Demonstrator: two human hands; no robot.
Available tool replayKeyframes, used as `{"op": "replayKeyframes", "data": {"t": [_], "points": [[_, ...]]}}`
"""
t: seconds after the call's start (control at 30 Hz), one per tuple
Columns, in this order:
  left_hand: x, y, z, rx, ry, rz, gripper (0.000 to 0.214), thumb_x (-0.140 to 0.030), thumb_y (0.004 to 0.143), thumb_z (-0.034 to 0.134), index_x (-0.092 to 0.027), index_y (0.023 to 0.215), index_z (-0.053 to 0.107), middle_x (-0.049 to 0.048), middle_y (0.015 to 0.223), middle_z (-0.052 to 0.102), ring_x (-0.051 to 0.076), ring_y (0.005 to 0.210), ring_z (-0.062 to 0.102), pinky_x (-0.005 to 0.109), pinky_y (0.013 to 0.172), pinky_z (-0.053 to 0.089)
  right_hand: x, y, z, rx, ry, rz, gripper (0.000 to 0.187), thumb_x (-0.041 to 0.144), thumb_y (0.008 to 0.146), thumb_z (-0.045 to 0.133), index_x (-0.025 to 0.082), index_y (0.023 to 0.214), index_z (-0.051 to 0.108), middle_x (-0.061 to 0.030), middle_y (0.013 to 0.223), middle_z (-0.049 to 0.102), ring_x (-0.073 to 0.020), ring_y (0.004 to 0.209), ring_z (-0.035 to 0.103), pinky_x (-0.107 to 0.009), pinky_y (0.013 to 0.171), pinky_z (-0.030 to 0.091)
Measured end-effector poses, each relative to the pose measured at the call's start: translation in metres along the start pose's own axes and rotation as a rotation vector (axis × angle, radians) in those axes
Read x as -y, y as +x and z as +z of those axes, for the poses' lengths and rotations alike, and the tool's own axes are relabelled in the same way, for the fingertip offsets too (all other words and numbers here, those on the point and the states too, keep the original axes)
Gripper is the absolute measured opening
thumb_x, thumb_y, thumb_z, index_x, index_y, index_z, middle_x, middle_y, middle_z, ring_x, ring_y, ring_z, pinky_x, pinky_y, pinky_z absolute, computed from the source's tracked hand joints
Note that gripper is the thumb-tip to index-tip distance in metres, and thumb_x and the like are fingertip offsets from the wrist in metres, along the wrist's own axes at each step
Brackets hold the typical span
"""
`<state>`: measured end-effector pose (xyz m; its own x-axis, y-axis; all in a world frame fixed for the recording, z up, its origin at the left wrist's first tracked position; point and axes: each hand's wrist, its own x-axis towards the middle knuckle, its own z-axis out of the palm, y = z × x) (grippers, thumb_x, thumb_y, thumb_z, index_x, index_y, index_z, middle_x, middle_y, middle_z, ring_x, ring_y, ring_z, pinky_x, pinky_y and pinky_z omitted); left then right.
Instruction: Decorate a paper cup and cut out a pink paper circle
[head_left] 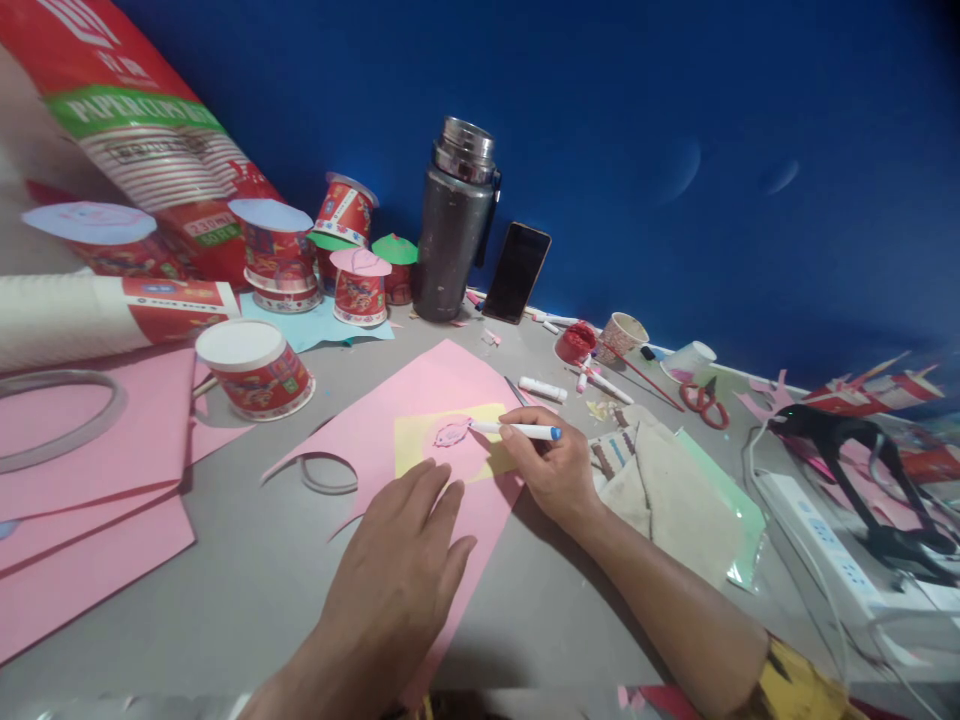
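Observation:
My right hand (553, 462) grips a white felt-tip pen (517, 431) with a blue end. The pen's tip meets a small fish-like outline (451, 433) drawn on a round pink paper piece (459, 463). That piece lies on a yellow paper (409, 440), which rests on a larger pink sheet (442, 375). My left hand (409, 545) lies flat with its fingers stretched out, fingertips at the lower edge of the round piece. A loose white pen cap (542, 389) sits just beyond my right hand.
A dark metal flask (456, 230) and a phone (517, 272) stand at the back. Decorated paper cups (255, 370) and folded pink paper (90, 440) are at left. Red scissors (705, 402), a beige cloth (667, 500) and a white power strip (817, 540) lie at right.

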<state>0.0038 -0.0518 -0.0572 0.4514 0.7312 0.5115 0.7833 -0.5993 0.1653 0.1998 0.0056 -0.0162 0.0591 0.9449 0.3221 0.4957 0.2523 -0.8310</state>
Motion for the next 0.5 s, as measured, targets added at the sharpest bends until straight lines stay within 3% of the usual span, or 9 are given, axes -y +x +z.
{"op": "replayKeyframes", "data": {"t": [0.23,0.37,0.5], "points": [[0.001,0.001,-0.004,0.017,-0.049,-0.028,0.03,-0.025,0.1,0.053,-0.011,0.122,0.067,0.0196,0.127,0.07,0.036,0.117,0.067,0.051,0.096,0.059,-0.006,0.002,-0.003,-0.024,0.034,-0.016,0.02,0.037,0.09,0.067,0.019,0.09,0.077,0.0001,0.069,0.07,-0.0124,0.054,0.056,-0.023,0.053,0.045],[-0.001,0.004,-0.011,0.015,-0.201,-0.224,0.037,-0.03,0.1,0.054,-0.015,0.134,0.058,0.017,0.132,0.063,0.033,0.121,0.065,0.049,0.098,0.059,-0.01,0.002,-0.003,0.028,0.065,-0.055,0.025,0.04,0.094,0.064,0.019,0.1,0.075,-0.0007,0.07,0.071,-0.0153,0.062,0.064,-0.025,0.061,0.05],[0.005,0.013,-0.021,0.019,-0.343,-0.45,0.049,-0.038,0.095,0.059,-0.018,0.139,0.051,0.0144,0.131,0.057,0.031,0.12,0.063,0.05,0.099,0.058,-0.011,0.0,-0.001,0.147,0.104,-0.074,0.026,0.042,0.096,0.063,0.02,0.104,0.075,-0.0026,0.085,0.077,-0.0163,0.072,0.071,-0.025,0.068,0.053]]}}
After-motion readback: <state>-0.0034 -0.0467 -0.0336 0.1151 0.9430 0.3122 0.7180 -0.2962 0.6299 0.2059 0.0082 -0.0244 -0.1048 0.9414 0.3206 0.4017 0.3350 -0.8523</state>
